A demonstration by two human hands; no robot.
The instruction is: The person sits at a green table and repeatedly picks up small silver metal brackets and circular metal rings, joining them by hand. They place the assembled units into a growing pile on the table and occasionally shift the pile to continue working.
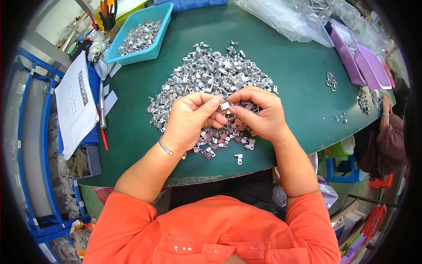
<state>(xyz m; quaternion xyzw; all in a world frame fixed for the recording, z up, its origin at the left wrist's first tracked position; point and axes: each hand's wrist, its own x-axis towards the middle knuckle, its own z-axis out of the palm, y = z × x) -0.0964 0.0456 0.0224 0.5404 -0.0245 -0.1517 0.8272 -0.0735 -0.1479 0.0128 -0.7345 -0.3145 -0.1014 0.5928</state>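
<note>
The left grip point(190, 118) and right grip point(263, 112) cover parts of the small metal piece point(225, 106) and of the metal pile point(211, 70) beneath them, the paper sheet point(70, 116) is too finely marked to read, and the view's top edge cuts off the blue container point(190, 5) and clear plastic bags point(288, 20).

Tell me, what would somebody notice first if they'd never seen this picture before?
Probably the big heap of small silvery metal parts in the middle of the green table. Over its near side, the fingers of the left hand and right hand hold one metal part. The bright orange shirt at the bottom stands out too.
</note>
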